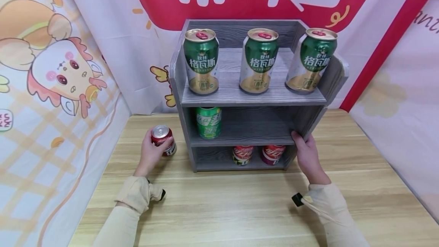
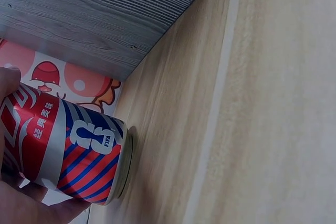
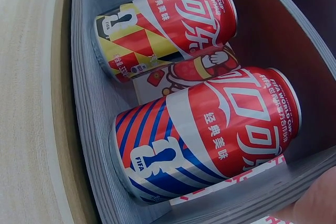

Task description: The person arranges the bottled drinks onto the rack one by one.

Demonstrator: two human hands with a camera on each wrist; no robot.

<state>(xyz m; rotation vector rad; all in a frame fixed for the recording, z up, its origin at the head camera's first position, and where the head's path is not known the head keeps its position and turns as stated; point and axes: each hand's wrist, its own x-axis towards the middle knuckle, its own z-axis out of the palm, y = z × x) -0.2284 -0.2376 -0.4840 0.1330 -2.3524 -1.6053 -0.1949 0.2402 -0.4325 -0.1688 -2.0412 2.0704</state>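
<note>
My left hand (image 1: 151, 152) grips a red Coca-Cola can (image 1: 164, 140) beside the shelf's left side. The left wrist view shows red and blue stripes on this can (image 2: 79, 145), its base at or close to the tabletop. My right hand (image 1: 307, 155) holds the right side panel of the grey wooden shelf (image 1: 253, 140), thumb at the front edge; its other fingers are mostly hidden. Two red cola cans stand on the bottom tier, one with a yellow and black base (image 3: 163, 30), the other with a striped base (image 3: 205, 135).
On the top tier stand three green and gold cans, left (image 1: 202, 62), middle (image 1: 259, 62) and right (image 1: 312, 60). A green can (image 1: 209, 123) stands at the middle tier's left end. The shelf rests on a wooden table (image 1: 226, 209), with printed cloth (image 1: 99, 7) behind and beside it.
</note>
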